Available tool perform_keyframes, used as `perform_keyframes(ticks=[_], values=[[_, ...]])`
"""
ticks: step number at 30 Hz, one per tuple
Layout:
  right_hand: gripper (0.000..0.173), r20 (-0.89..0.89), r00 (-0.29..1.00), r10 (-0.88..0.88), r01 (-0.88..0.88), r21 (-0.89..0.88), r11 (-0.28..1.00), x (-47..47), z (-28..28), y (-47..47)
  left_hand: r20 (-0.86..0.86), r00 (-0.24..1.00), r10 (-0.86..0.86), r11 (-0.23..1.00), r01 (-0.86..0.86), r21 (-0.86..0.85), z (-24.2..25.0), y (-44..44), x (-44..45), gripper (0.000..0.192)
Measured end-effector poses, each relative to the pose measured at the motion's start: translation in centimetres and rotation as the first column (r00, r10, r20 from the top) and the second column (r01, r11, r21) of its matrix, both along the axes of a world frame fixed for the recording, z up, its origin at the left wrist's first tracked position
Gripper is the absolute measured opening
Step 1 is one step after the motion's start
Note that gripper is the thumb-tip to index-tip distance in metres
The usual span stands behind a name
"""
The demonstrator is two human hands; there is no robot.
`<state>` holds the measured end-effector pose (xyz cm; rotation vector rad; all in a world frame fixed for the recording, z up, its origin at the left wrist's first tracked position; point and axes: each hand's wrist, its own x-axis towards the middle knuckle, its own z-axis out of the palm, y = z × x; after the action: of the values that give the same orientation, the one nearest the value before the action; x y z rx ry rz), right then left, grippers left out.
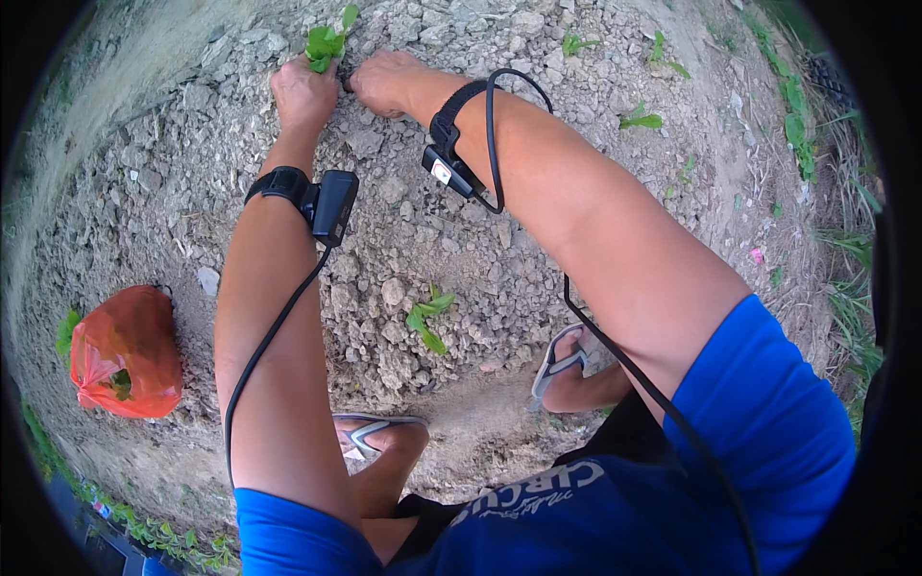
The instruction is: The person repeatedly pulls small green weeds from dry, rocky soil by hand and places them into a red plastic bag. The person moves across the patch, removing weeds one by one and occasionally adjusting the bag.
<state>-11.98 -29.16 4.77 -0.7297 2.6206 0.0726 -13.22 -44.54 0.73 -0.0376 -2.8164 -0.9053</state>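
At the far side of the dry, cloddy soil bed, my left hand holds a leafy green seedling near its base. Its leaves rise above my thumb and fingers. Close by on the right, my right hand is down at the soil beside the stem. The fingertips of that hand are hidden, so what they grip cannot be seen. The seedling's roots are out of sight as well.
A red plastic bag with green leaves inside sits on the left. One small seedling stands between my arms, before my sandalled feet. More seedlings grow at the right. Black cables run along both arms from strapped wrist devices.
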Motion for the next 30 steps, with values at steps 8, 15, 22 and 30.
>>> perform_keyframes(ticks=[8, 15, 22, 30], values=[[0.040, -0.034, 0.999, 0.017, -0.018, -0.037, 0.999, 0.1, -2.1, 0.7, -0.046, 0.999, 0.001, 1.000, -0.001, -0.017, -2.0, 0.6, 0.3, 0.031], [0.041, -0.187, 0.960, -0.209, 0.132, -0.358, 0.924, 4.0, -0.1, 2.0, -0.113, 0.987, -0.112, 0.993, 0.116, 0.030, -2.8, -0.2, 0.6, 0.021], [0.022, 0.105, 0.823, -0.558, 0.555, -0.362, 0.749, 2.4, 0.3, -0.2, -0.018, 0.994, -0.107, 0.994, 0.107, 0.009, -1.9, 0.1, 0.3, 0.018], [0.021, 0.008, 0.829, -0.559, 0.518, -0.389, 0.762, -1.2, -2.1, -1.4, -0.063, 0.986, -0.157, 0.982, 0.162, 0.096, -2.4, -0.3, 0.6, 0.020]])
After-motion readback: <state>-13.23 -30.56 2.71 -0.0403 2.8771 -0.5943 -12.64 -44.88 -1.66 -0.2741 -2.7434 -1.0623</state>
